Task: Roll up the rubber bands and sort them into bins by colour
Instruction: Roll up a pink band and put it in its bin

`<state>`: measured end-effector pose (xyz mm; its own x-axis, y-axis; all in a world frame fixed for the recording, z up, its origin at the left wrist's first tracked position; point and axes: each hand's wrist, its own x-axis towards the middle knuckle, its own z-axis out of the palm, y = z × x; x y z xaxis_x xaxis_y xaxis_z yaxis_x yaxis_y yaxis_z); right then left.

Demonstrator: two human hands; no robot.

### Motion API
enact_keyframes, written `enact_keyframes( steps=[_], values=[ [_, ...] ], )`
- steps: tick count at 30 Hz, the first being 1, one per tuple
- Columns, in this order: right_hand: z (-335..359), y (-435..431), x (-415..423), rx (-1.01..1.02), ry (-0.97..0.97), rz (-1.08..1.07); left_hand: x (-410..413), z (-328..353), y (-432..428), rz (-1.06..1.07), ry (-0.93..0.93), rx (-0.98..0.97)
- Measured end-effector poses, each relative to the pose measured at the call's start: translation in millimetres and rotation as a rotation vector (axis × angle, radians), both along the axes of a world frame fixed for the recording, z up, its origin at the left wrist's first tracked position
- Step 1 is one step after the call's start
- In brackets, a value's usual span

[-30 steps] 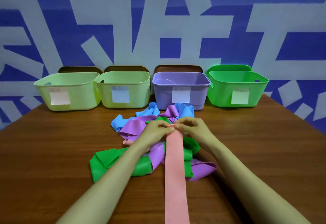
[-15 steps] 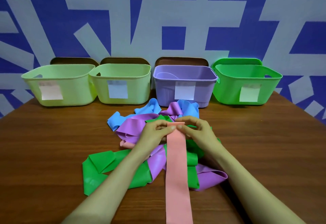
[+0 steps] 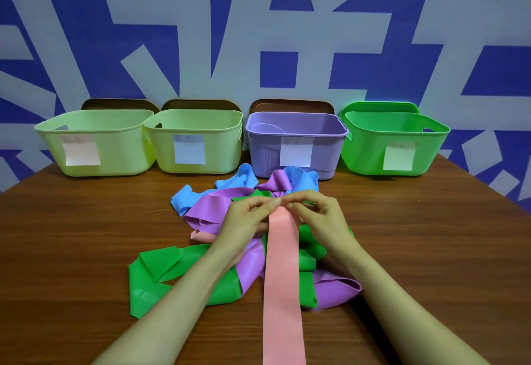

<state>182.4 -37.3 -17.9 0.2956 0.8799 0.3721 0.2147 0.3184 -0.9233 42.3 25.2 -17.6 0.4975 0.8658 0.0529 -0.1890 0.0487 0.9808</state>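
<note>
Left hand (image 3: pixel 244 218) and right hand (image 3: pixel 319 215) hardly shift, pinch tightening on pink band (image 3: pixel 283 278) end at 12 o'clock; band runs to 6 over pile (image 3: pixel 212 206). Roll looks barely started, no band seen in bins (image 3: pixel 201 123) at 12; all sorting left.

A brown wooden table (image 3: pixel 86 249) carried four bins in a row along its far edge: a left pale green bin (image 3: pixel 115 160) and a second pale green bin (image 3: pixel 218 157) close together, then a purple bin (image 3: pixel 264 152) and a bright green bin (image 3: pixel 365 154) at the right. In front of the purple bin lay a loose heap of blue bands (image 3: pixel 184 199) at the back, with purple bands (image 3: pixel 212 206) and green bands (image 3: pixel 149 284) tangled nearer. A long pink band (image 3: pixel 283 307) ran from the heap across the wood to the near edge.
</note>
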Motion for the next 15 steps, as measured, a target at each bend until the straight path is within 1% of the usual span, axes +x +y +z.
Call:
enact_keyframes(
  steps=[3,8,12,15],
  values=[
    [4.6,-2.4,1.6,-0.034,0.011,0.034,-0.2,1.3,-2.1,0.038,0.009,0.047],
    [9.6,-2.8,5.6,-0.149,0.062,0.08,-1.7,4.3,-4.9,0.094,0.033,0.113],
    [12.1,-5.0,5.7,-0.142,0.105,0.081,-1.9,3.9,-7.2,0.082,0.052,0.136],
    [13.0,-7.4,7.6,-0.147,0.073,0.084,-1.9,3.9,-7.3,0.082,0.058,0.151]
  ],
)
